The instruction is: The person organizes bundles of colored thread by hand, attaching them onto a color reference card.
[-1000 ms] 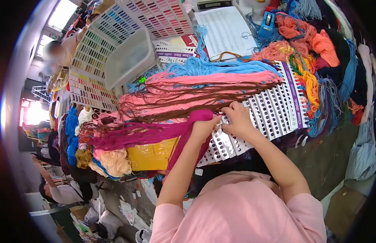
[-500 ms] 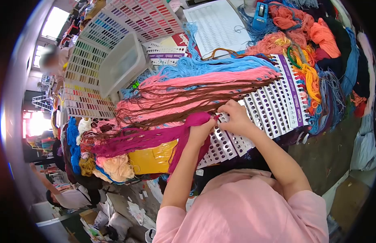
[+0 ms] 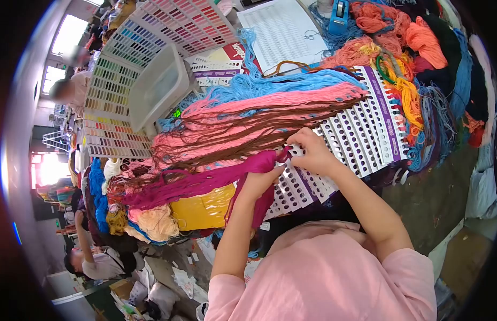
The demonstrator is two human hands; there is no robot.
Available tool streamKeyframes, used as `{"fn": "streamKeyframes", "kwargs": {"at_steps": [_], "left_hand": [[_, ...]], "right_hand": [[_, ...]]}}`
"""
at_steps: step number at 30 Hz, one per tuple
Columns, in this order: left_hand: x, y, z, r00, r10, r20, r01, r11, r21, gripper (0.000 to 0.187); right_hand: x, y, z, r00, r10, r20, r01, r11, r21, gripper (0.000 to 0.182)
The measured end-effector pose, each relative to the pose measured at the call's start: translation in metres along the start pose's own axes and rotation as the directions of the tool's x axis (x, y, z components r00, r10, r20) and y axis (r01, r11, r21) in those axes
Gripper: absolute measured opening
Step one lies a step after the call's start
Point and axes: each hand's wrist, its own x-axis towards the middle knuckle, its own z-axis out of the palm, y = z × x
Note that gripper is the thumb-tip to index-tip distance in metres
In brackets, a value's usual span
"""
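My left hand (image 3: 259, 183) is closed round a bundle of magenta embroidery thread (image 3: 205, 182), whose long strands trail left over the other threads. A folded part of it hangs below this hand. My right hand (image 3: 317, 155) has its finger and thumb curled at the magenta end, pinching it close by a hole in a white thread card (image 3: 297, 187). The fingertips partly hide that spot. More punched cards (image 3: 360, 128) lie fanned out in a row to the right. Brown strands (image 3: 253, 134), pink thread (image 3: 232, 112) and light blue thread (image 3: 291, 80) run from the cards leftward.
A colour chart (image 3: 117, 80) stands behind a clear plastic bin (image 3: 157, 88). Printed sheets (image 3: 283, 35) and a blue tape dispenser (image 3: 339, 18) are at the back. Loose skeins (image 3: 427, 45) pile up on the right. A yellow packet (image 3: 203, 207) lies at the near edge. Other people (image 3: 98, 265) are at far left.
The magenta end shows more between my hands, and my left thumb now points out toward the card. My right hand has barely moved. The view has shifted slightly.
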Motion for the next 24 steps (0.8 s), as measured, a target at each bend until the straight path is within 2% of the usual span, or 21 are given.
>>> {"fn": "streamKeyframes", "kwargs": {"at_steps": [3,5,7,9,11,12,15,16,17,19,20,21,22,23,24], "left_hand": [[-0.002,0.003,-0.027,1.000,-0.023,0.006,0.022,0.992,0.122,0.012],[-0.020,0.017,-0.067,0.953,-0.227,-0.201,0.252,0.961,0.112,0.010],[-0.033,0.020,-0.123,0.985,-0.155,-0.079,0.156,0.988,0.010,0.010],[-0.046,0.028,-0.137,0.903,-0.231,-0.363,0.218,0.973,-0.079,0.013],[-0.051,0.040,-0.151,0.800,-0.215,-0.560,-0.007,0.930,-0.367,0.019],[-0.061,0.045,-0.161,0.820,-0.193,-0.539,-0.128,0.856,-0.500,0.026],[-0.094,0.060,-0.128,0.957,-0.021,-0.288,-0.183,0.729,-0.660,0.029],[-0.100,0.064,-0.104,0.976,-0.057,-0.211,-0.103,0.733,-0.672,0.032],[-0.105,0.066,-0.077,0.986,-0.093,-0.136,-0.025,0.734,-0.679,0.034],[-0.104,0.066,-0.037,0.987,-0.134,-0.088,0.032,0.700,-0.714,0.038],[-0.100,0.063,-0.024,0.994,-0.085,-0.066,0.019,0.742,-0.670,0.041],[-0.096,0.061,-0.014,0.999,-0.036,-0.039,0.004,0.782,-0.623,0.044],[-0.093,0.059,-0.005,1.000,-0.024,-0.018,0.007,0.765,-0.645,0.044],[-0.090,0.058,0.001,1.000,-0.011,0.005,0.011,0.746,-0.665,0.044],[-0.091,0.060,0.002,0.995,-0.009,0.096,0.068,0.780,-0.622,0.046]], "right_hand": [[-0.001,0.000,0.003,0.999,-0.003,-0.032,0.001,0.998,-0.066,0.032],[-0.002,0.000,0.006,0.999,-0.014,-0.043,0.007,0.987,-0.159,0.033],[-0.001,-0.002,0.012,0.997,-0.053,-0.063,0.034,0.963,-0.266,0.033],[-0.001,-0.003,0.016,0.991,-0.079,-0.111,0.044,0.957,-0.288,0.034],[-0.002,-0.003,0.017,0.987,-0.089,-0.134,0.045,0.953,-0.299,0.034],[-0.003,-0.006,0.014,0.994,-0.062,-0.094,0.032,0.956,-0.292,0.034],[-0.007,0.001,0.019,0.975,-0.131,-0.178,0.095,0.976,-0.197,0.031],[-0.010,-0.009,0.019,0.948,-0.192,-0.252,0.149,0.972,-0.180,0.024],[-0.014,-0.016,0.019,0.947,-0.200,-0.253,0.179,0.978,-0.103,0.021],[-0.022,-0.029,0.021,0.944,-0.211,-0.253,0.231,0.971,0.053,0.016],[-0.029,-0.041,0.023,0.961,-0.175,-0.215,0.208,0.967,0.144,0.007],[-0.035,-0.057,0.023,0.993,-0.058,-0.098,0.092,0.920,0.381,0.006],[-0.043,-0.075,0.020,0.998,0.034,0.045,-0.054,0.814,0.578,0.006],[-0.048,-0.086,0.017,0.974,0.096,0.204,-0.216,0.659,0.721,0.006],[-0.051,-0.092,0.013,0.960,0.114,0.255,-0.269,0.623,0.735,0.006]]}}
